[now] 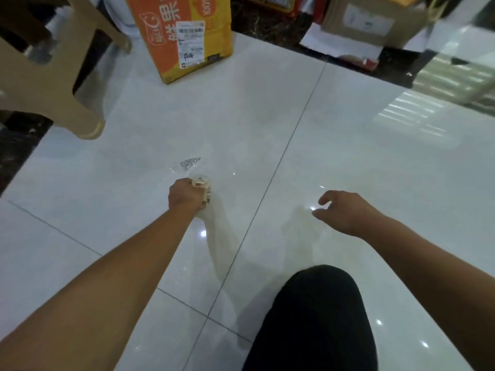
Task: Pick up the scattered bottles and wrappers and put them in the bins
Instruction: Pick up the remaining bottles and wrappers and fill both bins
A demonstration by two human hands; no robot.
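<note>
**Crumpled wrapper (202, 186) bunched in left grip (185, 195)**

Holds it low over the tiled floor (348, 129). Shows right grip (345, 212) wide, fingers loosely curled, carrying nothing. Finds clear wrapper (188, 164) flat on floor just beyond left grip, orange box (182, 36) farther off.

My arms are bare, uncovered from the hands back to the frame edge. The left forearm (107, 285) comes in from 7 o'clock and ends in my left hand (187, 195). The right forearm (428, 258) comes in from 4 o'clock and ends in my right hand (345, 212). At 5 o'clock, plain black matte trouser cloth (316, 317) covers my rounded knee.
</note>
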